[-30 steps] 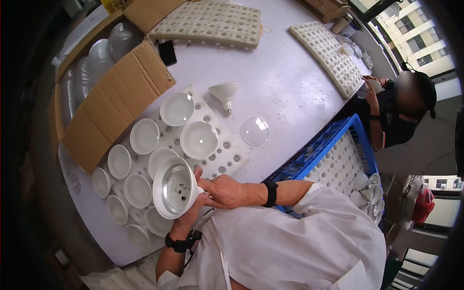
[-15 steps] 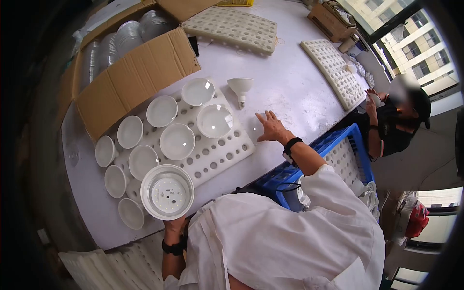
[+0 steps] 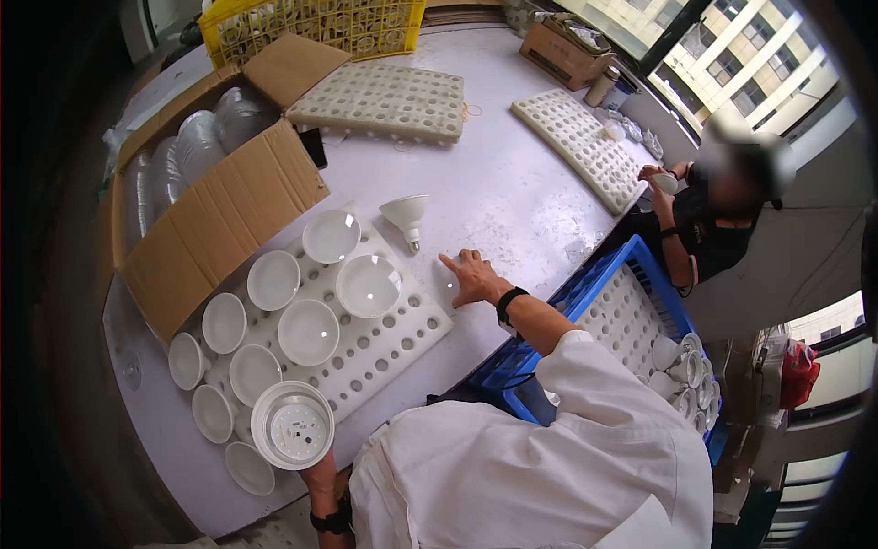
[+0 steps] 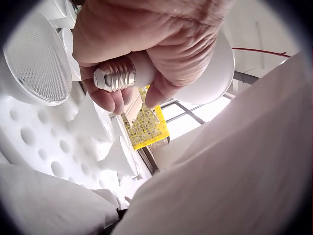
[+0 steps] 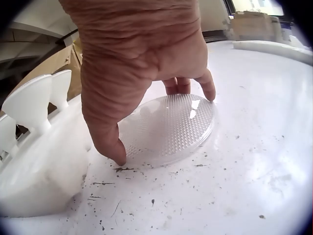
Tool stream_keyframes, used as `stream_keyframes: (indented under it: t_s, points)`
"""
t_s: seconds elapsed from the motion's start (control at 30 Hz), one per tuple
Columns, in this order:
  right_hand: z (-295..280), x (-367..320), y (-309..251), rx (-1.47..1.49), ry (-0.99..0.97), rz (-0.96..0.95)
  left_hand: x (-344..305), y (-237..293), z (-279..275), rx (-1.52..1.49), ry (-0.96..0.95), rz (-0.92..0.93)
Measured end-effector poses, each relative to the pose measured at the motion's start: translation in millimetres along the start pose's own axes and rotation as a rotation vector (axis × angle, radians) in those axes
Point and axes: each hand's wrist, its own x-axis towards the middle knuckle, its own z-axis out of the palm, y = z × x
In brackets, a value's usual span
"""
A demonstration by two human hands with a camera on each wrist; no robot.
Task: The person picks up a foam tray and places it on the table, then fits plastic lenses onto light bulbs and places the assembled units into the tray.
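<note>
My left hand (image 3: 318, 474) holds a white lamp housing (image 3: 293, 425) by its narrow neck, just above the metal screw base (image 4: 117, 76). The housing's wide mouth faces up, showing a round board with small chips inside. Out over the table, my right hand (image 3: 476, 277) spans a clear round lens cover (image 5: 171, 125) with a dimpled surface. Thumb and fingertips are at opposite sides of its rim, close over the tabletop. Several white lamps (image 3: 308, 332) with lenses stand in a white foam tray (image 3: 416, 331) between the hands. Another white lamp (image 3: 405, 215) is beyond the tray.
An open carton (image 3: 229, 229) of stacked clear covers stands at the left. A blue crate (image 3: 572, 311) with lamps is at the right. Foam trays (image 3: 384, 101) and a yellow crate (image 3: 311, 32) lie farther back. A person (image 3: 722, 210) works at the far right.
My right hand has left the housing's neck and reached out to the lens cover. My left hand keeps the housing, now lower and over the tray's near corner. The head view has shifted.
</note>
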Motion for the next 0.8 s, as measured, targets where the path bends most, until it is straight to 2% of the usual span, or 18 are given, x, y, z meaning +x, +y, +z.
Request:
stream_keyframes:
  t_s: [0.03,0.1,0.13,0.2,0.23,0.3,0.33,0.37,0.4,0.43,0.47,0.5,0.53,0.6,0.77,0.8]
  points:
    - [-2.9,-2.6,-0.5,0.031,0.001,0.021,2.2,4.8,1.5,-0.099,0.01,-0.067]
    - [-1.0,0.5,9.0,0.07,0.062,0.059,3.2,20.6,2.3,-0.206,0.008,-0.078]
    - [-1.7,3.2,12.6,0.201,0.17,0.049,3.3,23.9,2.7,-0.292,0.021,-0.116]
    - [-10.8,-0.9,14.8,0.435,0.327,-0.008,3.4,-3.1,2.4,-0.186,0.001,-0.069]
    - [-26.3,-11.9,10.2,0.442,0.326,0.004,2.1,-12.7,3.0,-0.075,-0.014,-0.037]
    - [-57.2,-40.0,-6.9,1.54,0.078,-0.176,4.4,-9.1,7.0,-0.102,-0.028,-0.039]
    - [-64.1,-52.1,-15.9,1.552,0.078,-0.172,7.6,-6.6,7.9,-0.136,-0.025,-0.038]
    - [-70.7,-62.3,-24.3,1.851,-0.047,-0.399,10.0,-6.4,8.3,-0.128,-0.029,-0.037]
    - [-79.3,-72.9,-34.2,2.132,-0.185,-0.648,12.4,-6.2,7.7,-0.075,-0.081,0.061]
    - [-87.9,-87.0,-46.2,2.139,-0.185,-0.657,15.7,-4.5,6.2,-0.021,-0.132,0.16]
    - [-96.3,-104.1,-59.9,2.242,-0.283,-0.746,14.5,8.0,8.0,-0.002,-0.028,0.199]
    - [-100.5,-116.3,-70.4,2.337,-0.384,-0.839,17.3,9.2,5.1,0.006,-0.027,0.207]
    - [-100.8,-122.1,-77.2,2.339,-0.379,-0.85,21.4,11.7,3.4,-0.009,-0.056,0.226]
    - [-100.4,-130.9,-86.2,2.347,-0.522,-0.987,30.2,25.7,7.0,-0.046,-0.117,0.258]
    - [-102.7,-150.1,-98.2,2.36,-0.538,-0.895,44.6,58.8,17.7,-0.134,-0.261,0.28]
    - [-100.8,-150.7,-98.3,2.348,-0.505,-0.822,49.5,67.6,20.7,-0.141,-0.279,0.264]
